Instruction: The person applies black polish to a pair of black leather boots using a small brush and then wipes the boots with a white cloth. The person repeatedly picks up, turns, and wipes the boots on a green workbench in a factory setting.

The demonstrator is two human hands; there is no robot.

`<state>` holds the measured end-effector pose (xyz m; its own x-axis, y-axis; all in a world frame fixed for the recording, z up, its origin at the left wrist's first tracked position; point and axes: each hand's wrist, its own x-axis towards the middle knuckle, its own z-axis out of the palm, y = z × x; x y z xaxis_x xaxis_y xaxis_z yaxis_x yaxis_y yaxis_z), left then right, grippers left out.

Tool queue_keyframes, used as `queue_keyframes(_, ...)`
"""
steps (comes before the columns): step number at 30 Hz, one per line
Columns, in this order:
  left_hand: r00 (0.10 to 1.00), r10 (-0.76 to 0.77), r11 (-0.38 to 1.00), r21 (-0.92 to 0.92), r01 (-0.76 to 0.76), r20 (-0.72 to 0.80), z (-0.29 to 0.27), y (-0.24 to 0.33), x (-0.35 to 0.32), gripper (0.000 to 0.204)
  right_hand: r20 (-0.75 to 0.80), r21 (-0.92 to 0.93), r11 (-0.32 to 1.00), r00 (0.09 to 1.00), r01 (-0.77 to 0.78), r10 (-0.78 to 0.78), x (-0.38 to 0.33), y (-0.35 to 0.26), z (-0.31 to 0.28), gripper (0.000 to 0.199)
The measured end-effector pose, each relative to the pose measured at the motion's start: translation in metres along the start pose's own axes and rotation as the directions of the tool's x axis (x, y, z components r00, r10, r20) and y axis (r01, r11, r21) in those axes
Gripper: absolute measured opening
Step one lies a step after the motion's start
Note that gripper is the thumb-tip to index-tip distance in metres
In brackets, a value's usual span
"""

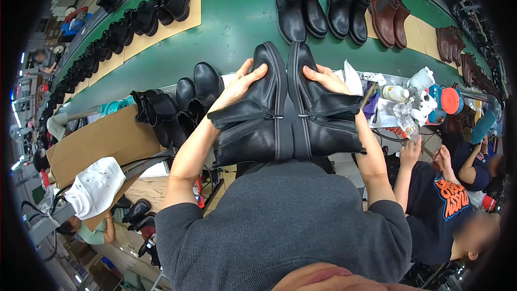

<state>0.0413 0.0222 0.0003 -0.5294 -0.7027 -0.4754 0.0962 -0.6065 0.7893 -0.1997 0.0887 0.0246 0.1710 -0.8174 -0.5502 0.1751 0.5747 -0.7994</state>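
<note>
Two black leather ankle boots are held side by side in front of my chest, their soles facing each other and their toes pointing away. My left hand (240, 84) is wrapped round the toe end of the left boot (251, 102), thumb on its upper. Round the front of the right boot (320, 102) my right hand (325, 79) is closed the same way. Both boots have their side zips undone, so the shafts gape at the zip. The fingers beneath each boot are partly hidden.
Pairs of black boots (291, 11) and brown boots (385, 19) stand on the green table (237, 21). More black boots (207, 83) sit at the left. Bottles (396, 94) crowd a bench at the right, where a co-worker's hand (410, 152) reaches in. A cardboard sheet (102, 145) leans at left.
</note>
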Motion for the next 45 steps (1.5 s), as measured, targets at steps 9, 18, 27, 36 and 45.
queue_keyframes(9, 0.706, 0.265, 0.688, -0.641, 0.340, 0.657, 0.022, 0.027, 0.008, 0.087, 0.470, 0.800, 0.571, 0.785, -0.187, -0.402, -0.025, -0.029, 0.019, 0.059)
queue_keyframes(18, 0.825, 0.243, 0.745, -0.643, 0.178, 0.510, 0.001, 0.043, -0.014, 0.076, 0.227, 0.807, 0.590, 0.940, -0.035, -0.255, 0.005, -0.027, 0.014, 0.051)
queue_keyframes(27, 0.918, 0.277, 0.381, 0.909, 0.167, -0.284, -0.077, -0.086, 0.119, 0.091, -0.539, -0.516, 0.803, 0.841, -0.299, -0.033, 0.145, 0.126, -0.007, 0.107)
queue_keyframes(36, 0.896, 0.345, 0.226, 0.951, 0.212, -0.281, 0.027, -0.039, -0.048, 0.055, -0.086, 0.064, 0.947, 0.944, -0.314, 0.319, 0.076, 0.170, 0.007, 0.096)
queue_keyframes(45, 0.885, 0.407, 0.186, 0.969, 0.161, -0.225, -0.035, -0.006, 0.012, 0.022, -0.004, 0.092, 0.984, 0.988, -0.150, 0.151, 0.077, 0.095, 0.029, 0.083)
